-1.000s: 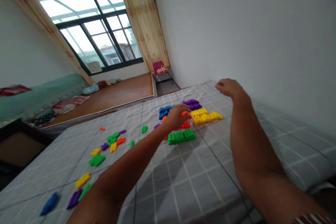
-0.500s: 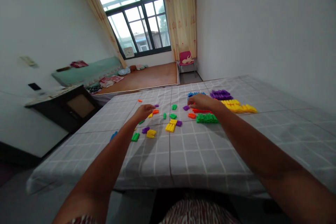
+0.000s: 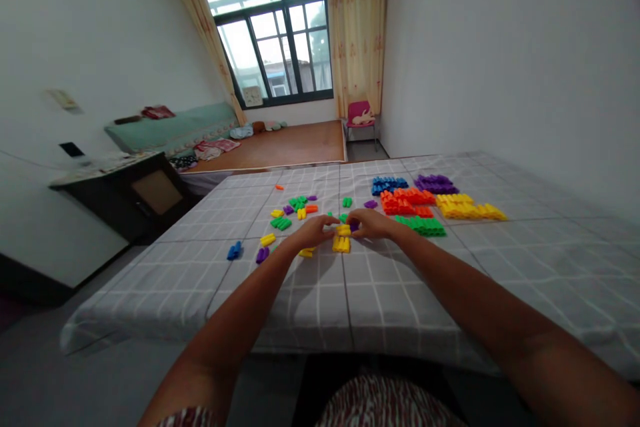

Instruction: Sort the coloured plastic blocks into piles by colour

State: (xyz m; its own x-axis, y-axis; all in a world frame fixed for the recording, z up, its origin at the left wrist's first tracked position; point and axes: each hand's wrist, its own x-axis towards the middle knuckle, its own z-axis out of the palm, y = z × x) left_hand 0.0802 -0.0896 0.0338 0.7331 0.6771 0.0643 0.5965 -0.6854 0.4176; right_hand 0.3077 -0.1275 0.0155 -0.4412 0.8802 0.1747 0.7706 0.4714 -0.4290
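My left hand (image 3: 316, 231) is at the middle of the table, its fingertips curled at the left end of a yellow building block (image 3: 343, 230). From the other side my right hand (image 3: 370, 223) closes its fingers on a purple block (image 3: 355, 226), which is partly hidden by them. Just in front of these two lies another yellow block piece (image 3: 341, 245), seemingly touching the first. Green blocks (image 3: 343, 218) lie just behind my fingers, partly covered. Another yellow block (image 3: 307, 252) is half hidden under my left wrist.
Grouped by colour at the right are blue (image 3: 389, 185), purple (image 3: 436, 184), red-orange (image 3: 407, 201), yellow (image 3: 470, 207) and green blocks (image 3: 421, 225). Loose ones are scattered leftward, among them a blue block (image 3: 234, 251) and a purple block (image 3: 263, 255). A checked cloth (image 3: 400, 300) covers the table.
Both hands have come together at the yellow and purple blocks in the middle: the left moved right, the right moved left and nearer. The view has shifted slightly.
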